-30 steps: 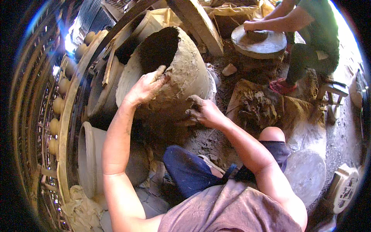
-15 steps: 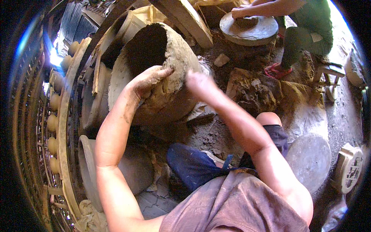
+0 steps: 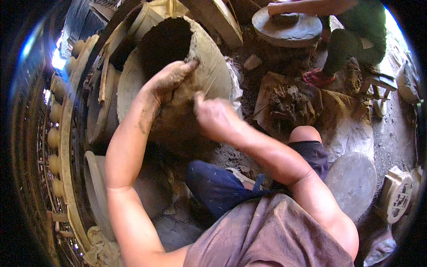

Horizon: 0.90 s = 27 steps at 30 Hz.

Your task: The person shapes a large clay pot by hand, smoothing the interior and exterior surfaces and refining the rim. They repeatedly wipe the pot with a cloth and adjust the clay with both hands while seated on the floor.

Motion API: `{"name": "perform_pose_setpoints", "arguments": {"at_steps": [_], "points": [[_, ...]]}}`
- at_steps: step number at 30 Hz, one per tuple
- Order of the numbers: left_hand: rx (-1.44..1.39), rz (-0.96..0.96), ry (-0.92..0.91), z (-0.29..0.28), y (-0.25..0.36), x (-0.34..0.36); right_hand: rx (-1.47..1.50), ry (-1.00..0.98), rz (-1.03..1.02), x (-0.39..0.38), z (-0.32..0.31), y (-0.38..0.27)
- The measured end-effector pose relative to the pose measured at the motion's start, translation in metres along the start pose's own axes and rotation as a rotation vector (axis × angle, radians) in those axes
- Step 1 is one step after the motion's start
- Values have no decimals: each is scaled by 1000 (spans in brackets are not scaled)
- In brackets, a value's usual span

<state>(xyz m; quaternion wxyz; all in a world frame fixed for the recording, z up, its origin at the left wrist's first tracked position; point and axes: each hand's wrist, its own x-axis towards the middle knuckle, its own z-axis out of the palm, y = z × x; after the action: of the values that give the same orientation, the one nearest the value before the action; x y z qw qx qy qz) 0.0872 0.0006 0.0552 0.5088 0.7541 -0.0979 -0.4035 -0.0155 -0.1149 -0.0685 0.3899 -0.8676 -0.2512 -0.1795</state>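
Observation:
A big grey-brown clay pot [image 3: 213,66] stands tilted before me, its dark mouth facing up and left. My left hand [image 3: 171,78], smeared with clay, lies flat against the pot's outer wall just below the rim. My right hand [image 3: 213,116] is closed with fingers curled and presses on the wall right beside the left one, on a darker wet patch of clay. Whether the right hand holds a lump of clay I cannot tell. My knees in dark blue cloth are below the pot.
A heap of wet clay [image 3: 289,104] lies on a sheet to the right. Beyond it another person [image 3: 351,31] works at a round stone wheel [image 3: 287,26]. Pots [image 3: 100,191] stand at left, a row of small round vessels [image 3: 54,138] behind them. A round flat slab [image 3: 351,180] lies right.
My right hand has moved from the pot's lower right side up onto the wall beside my left hand. The left hand has slid a little up the wall.

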Motion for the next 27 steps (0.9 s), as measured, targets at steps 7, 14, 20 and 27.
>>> {"name": "perform_pose_setpoints", "arguments": {"at_steps": [7, 14, 20, 27], "points": [[203, -147, -9, -7, -5, -18, -177, 254, 233, 17, -21, 68], [-161, -67, -6, 2, -3, 7, 67, 35, -194, -12, 8, -19], [191, -93, -66, -11, -3, -18, -164, 53, 338, 28, -36, 60], [-150, -63, -141, -5, -9, 4, 63, 20, -185, -16, 10, -16]]}}
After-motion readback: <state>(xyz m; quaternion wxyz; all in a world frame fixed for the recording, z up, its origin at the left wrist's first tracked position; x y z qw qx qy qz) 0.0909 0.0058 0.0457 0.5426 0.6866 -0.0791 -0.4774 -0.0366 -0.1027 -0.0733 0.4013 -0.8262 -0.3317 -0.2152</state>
